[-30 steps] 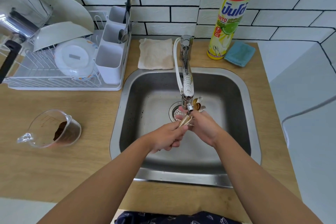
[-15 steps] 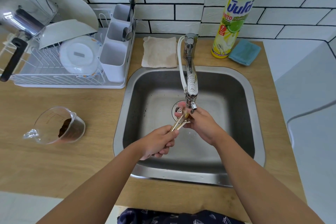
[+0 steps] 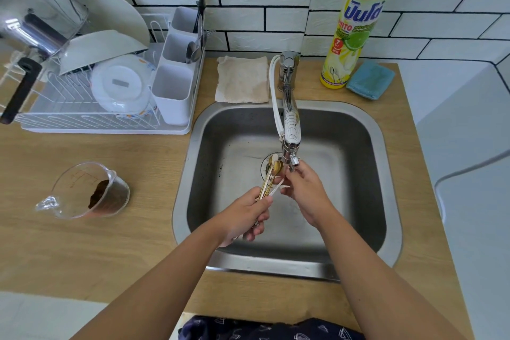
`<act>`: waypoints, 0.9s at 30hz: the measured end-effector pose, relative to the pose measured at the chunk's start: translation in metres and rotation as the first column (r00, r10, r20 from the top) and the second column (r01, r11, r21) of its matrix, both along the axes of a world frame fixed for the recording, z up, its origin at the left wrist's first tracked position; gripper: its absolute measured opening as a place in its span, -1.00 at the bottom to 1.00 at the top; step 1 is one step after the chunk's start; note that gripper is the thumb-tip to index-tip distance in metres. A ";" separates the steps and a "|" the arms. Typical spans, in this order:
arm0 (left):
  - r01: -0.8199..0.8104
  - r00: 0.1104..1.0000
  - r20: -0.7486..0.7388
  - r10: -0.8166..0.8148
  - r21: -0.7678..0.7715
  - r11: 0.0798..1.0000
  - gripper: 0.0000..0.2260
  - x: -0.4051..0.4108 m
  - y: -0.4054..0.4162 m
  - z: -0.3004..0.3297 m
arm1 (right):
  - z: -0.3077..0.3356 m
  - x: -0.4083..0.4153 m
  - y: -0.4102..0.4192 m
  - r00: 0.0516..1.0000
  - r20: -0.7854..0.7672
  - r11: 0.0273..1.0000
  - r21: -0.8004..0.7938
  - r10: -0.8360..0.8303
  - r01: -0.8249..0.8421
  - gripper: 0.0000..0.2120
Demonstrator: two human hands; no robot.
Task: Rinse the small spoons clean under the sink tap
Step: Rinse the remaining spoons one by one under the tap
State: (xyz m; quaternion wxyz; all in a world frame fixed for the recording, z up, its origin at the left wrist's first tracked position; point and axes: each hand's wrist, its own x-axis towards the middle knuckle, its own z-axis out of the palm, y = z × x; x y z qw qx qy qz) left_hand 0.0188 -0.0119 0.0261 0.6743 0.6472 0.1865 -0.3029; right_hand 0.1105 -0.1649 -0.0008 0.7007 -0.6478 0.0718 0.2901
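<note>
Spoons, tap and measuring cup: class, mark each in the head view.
spoons point(image 3: 271, 174), head view, on the gold handles
tap point(image 3: 290, 124), head view, on the spout
measuring cup point(image 3: 82, 182), head view, on its clear wall

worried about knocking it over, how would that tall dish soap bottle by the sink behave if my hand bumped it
The dish soap bottle stands tall on a narrow base, so it probably tips easily. It looks like plastic, so it is unlikely to break. If it fell on its round side, it might roll toward the blue sponge or the sink.

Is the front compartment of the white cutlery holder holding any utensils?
No, the white plastic cutlery holder's front compartment shows only bare walls.
</note>
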 end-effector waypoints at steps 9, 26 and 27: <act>-0.056 0.997 -0.048 0.055 -0.022 0.998 -0.75 0.002 -0.001 0.002 | 0.008 0.004 -0.006 0.996 0.086 0.999 -0.021 0.028 -0.026 -0.82; -0.158 0.987 0.038 0.157 0.030 0.987 -0.79 0.005 -0.011 -0.002 | 0.001 0.007 -0.010 0.999 0.027 0.998 -0.035 -0.044 0.045 -0.81; -0.150 0.988 0.034 0.149 0.037 0.988 -0.78 0.004 -0.011 -0.002 | -0.001 0.007 -0.011 0.998 0.010 0.998 -0.043 -0.055 0.055 -0.84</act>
